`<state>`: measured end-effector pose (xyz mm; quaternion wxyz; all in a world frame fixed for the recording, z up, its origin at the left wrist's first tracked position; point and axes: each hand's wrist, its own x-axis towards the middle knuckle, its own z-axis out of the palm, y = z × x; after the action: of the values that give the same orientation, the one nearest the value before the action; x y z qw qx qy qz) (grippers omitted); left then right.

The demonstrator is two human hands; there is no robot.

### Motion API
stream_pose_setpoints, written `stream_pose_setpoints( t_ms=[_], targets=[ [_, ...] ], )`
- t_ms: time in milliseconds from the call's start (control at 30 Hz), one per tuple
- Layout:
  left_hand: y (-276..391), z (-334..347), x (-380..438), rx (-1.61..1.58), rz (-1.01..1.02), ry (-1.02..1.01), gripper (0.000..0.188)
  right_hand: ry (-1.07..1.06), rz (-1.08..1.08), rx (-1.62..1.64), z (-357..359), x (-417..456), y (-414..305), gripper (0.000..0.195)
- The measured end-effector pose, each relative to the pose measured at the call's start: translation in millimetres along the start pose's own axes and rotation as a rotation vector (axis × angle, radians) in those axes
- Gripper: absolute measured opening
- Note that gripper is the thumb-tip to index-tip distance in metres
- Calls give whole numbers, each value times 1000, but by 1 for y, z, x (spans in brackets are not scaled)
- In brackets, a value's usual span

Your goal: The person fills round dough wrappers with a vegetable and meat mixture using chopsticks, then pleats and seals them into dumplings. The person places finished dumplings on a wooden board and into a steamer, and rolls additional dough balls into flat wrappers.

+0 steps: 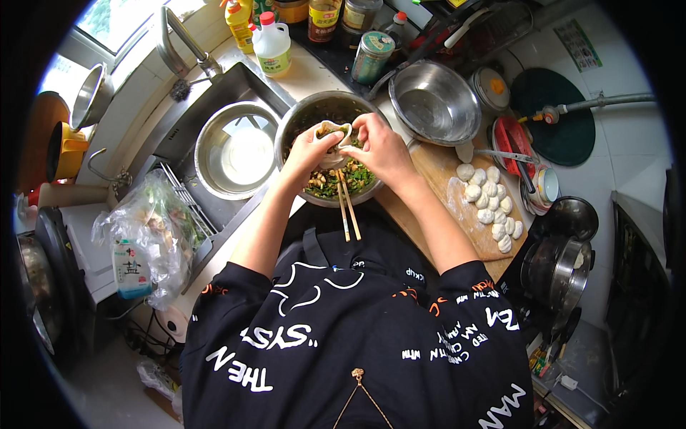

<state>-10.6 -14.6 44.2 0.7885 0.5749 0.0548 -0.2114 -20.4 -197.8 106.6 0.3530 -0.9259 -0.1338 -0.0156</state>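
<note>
Over a steel bowl of chopped green filling [329,185], my left hand [310,153] holds a round of dough [332,158] with filling inside. The thumb and fingers of my right hand [383,150] pinch the right edge of the same dough. Wooden chopsticks [345,212] lean in the bowl, their ends over its near rim. On a floured wooden board [429,198] to the right lie several small pieces of dough [490,195].
An empty-looking steel basin [434,102] stands behind the board. At the left, a steel basin of water [236,150] sits in the sink [179,126]. Bottles and jars [324,21] line the back. A plastic bag of greens [161,225] lies at the near left.
</note>
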Motion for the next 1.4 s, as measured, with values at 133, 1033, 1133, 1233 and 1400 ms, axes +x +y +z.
stream_pose_setpoints(
  t_ms=[133, 1033, 1133, 1233, 1400],
  targets=[
    [11, 0, -3, 18, 53, -58, 26, -4, -23, 250, 9, 4, 14, 27],
    [12, -5, 8, 337, 187, 59, 31, -23, 49, 231, 9, 6, 12, 19],
    [7, -6, 13, 475, 189, 61, 31, -45, -351, -36, 4, 7, 10, 11],
    [15, -4, 9, 560, 150, -44, 29, -75, -654, -155, -1, 9, 14, 9],
    [28, -5, 5, 472, 52, -183, 28, -96, -218, 76, -8, 8, 5, 20]
  ],
)
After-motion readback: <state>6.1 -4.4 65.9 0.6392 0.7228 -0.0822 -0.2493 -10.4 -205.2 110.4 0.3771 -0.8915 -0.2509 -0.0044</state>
